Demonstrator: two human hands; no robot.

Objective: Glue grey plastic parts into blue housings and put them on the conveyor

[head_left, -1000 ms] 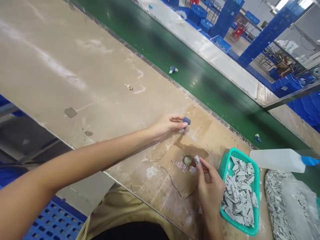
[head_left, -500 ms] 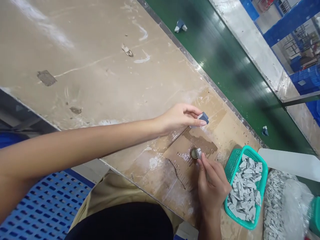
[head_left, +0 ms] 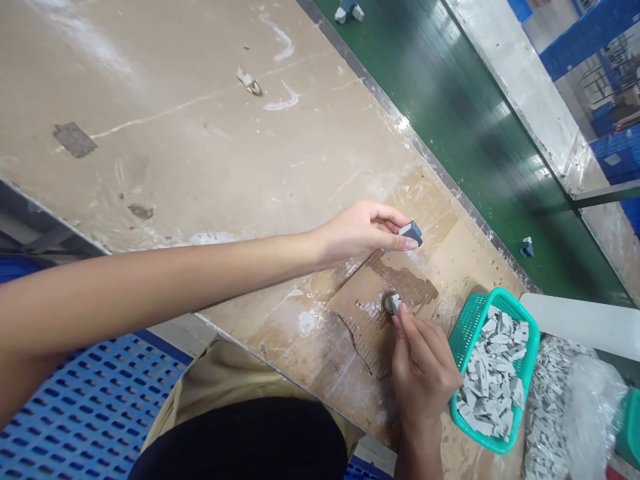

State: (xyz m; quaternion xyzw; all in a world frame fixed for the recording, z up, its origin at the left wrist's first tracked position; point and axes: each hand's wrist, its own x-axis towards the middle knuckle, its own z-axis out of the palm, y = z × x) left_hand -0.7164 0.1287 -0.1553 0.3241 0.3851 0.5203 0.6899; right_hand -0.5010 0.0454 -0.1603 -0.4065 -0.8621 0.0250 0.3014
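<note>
Between the thumb and fingers of my left hand (head_left: 367,228) is a small dark blue and grey plastic part (head_left: 411,233), held above the cardboard. My right hand (head_left: 425,363) pinches a small light grey plastic piece (head_left: 396,304). That piece touches a small round bottle-cap-like dish (head_left: 388,303), whose contents I cannot make out. The dish sits on a wet, stained piece of cardboard (head_left: 367,333). Just right of my right hand stands a green plastic basket (head_left: 531,353) holding many similar light grey pieces (head_left: 493,380).
A green conveyor belt (head_left: 450,133) runs diagonally beyond the worktable (head_left: 190,167), carrying blue and white parts (head_left: 527,247). A clear plastic bag of grey pieces (head_left: 565,413) lies right of the basket, below a white panel (head_left: 580,327). A blue perforated crate (head_left: 85,413) is at lower left.
The view has shifted slightly. Both hands keep their grips, and the grey piece in my right hand now covers more of the round dish. The far belt part appears nearer the top edge.
</note>
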